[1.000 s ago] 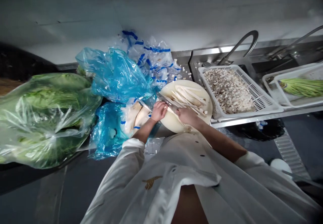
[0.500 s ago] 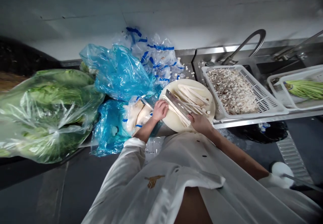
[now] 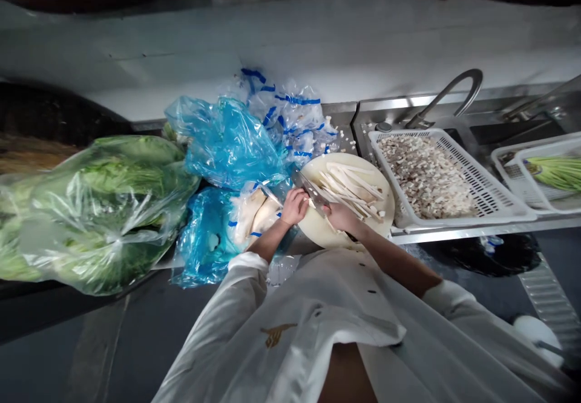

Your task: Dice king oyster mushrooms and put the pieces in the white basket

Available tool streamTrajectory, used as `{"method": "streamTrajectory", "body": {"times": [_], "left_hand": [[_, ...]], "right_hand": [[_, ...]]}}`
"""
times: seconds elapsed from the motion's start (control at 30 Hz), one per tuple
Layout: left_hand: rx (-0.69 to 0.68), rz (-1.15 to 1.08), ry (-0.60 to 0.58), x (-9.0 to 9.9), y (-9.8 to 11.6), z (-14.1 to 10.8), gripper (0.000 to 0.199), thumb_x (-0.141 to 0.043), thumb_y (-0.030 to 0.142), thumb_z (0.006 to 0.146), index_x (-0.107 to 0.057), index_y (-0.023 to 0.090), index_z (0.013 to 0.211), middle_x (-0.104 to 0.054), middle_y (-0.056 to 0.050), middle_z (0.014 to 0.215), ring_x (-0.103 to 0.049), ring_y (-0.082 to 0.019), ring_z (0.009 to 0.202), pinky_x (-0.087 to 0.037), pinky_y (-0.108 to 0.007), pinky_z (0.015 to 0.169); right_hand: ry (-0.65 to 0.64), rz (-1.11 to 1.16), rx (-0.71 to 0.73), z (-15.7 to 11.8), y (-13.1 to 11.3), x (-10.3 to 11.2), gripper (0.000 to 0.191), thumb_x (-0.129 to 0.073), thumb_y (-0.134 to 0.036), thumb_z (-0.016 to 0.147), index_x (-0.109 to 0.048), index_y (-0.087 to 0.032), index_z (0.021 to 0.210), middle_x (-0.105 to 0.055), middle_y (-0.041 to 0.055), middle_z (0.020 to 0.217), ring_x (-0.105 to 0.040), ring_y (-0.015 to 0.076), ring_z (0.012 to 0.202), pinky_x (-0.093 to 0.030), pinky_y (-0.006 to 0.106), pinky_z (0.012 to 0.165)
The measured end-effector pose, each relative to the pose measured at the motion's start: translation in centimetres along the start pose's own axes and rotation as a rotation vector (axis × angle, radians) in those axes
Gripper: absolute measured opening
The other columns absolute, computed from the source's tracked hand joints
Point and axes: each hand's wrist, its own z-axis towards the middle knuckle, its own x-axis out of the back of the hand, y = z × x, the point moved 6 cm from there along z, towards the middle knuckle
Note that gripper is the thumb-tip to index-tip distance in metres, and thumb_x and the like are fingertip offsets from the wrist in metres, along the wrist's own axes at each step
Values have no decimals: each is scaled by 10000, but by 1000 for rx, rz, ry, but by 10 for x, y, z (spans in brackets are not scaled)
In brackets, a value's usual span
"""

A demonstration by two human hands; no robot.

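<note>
A round pale cutting board [image 3: 313, 224] lies in front of me, with long white strips [image 3: 349, 182] spread over its right side. My right hand [image 3: 341, 216] grips a wide-bladed knife [image 3: 312, 190], its blade slanting up and left across the board. At the board's left edge my left hand [image 3: 295, 206] is closed, fingers bent beside the blade, on a small pale piece mostly hidden under them. Left of that hand, an open clear bag with blue stripes holds thick whitish mushrooms [image 3: 262, 214].
Right of the board, a white basket [image 3: 503, 203] holds chopped pieces, below a curved faucet [image 3: 469, 79]. Further right, another basket [image 3: 540, 191] holds green stalks [image 3: 556, 170]. Blue plastic bags [image 3: 231, 143] and a big bag of leafy greens [image 3: 122, 209] lie left.
The camera view has shifted, so the scene sits lower. The knife and my right hand have moved left across the board, closer to my left hand, and the blade is nearer its fingers.
</note>
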Motion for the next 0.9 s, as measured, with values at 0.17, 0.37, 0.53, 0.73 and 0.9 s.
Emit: {"method": "streamTrajectory", "body": {"times": [0.17,0.37,0.53,0.73,0.9], "left_hand": [[-8,22,28,1,-3,-3,358,-385,401,1123,-675,191,1110,-657,-151,1187,-595,-281,1251,-489,-531,1129],[8,-25,14,-4,-7,-4,346,-400,398,1116,-672,187,1156,-654,-159,1210,-587,-288,1259,-479,-541,1136],[103,-33,-19,-5,-12,-4,356,-405,421,1100,-676,196,1144,-645,-164,1245,-561,-293,1295,-454,-531,1159],[72,-42,-101,3,0,6,289,-454,367,1077,-682,196,1125,-662,-153,1248,-578,-281,1284,-470,-510,1147],[258,-137,116,11,19,1,269,-468,398,1100,-669,219,1118,-684,-119,1238,-611,-254,1282,-478,-483,1173]], "right_hand": [[77,-56,43,-20,11,18,496,-333,-376,1141,-764,-132,1168,-802,176,1175,-742,255,1079,-455,279,871],[35,6,8,-44,26,8,483,-362,-419,1139,-764,-156,1183,-806,157,1177,-740,268,1106,-464,281,865],[10,95,-10,-14,-1,-1,474,-362,-374,1146,-749,-121,1251,-785,185,1253,-727,261,1165,-465,265,899],[67,209,13,-4,3,16,428,-405,-395,1130,-755,-156,1072,-802,157,1164,-731,236,1107,-477,256,875],[71,869,-112,-44,62,12,537,-377,-684,1071,-595,-229,890,-565,-25,602,-525,148,488,-440,265,531]]}}
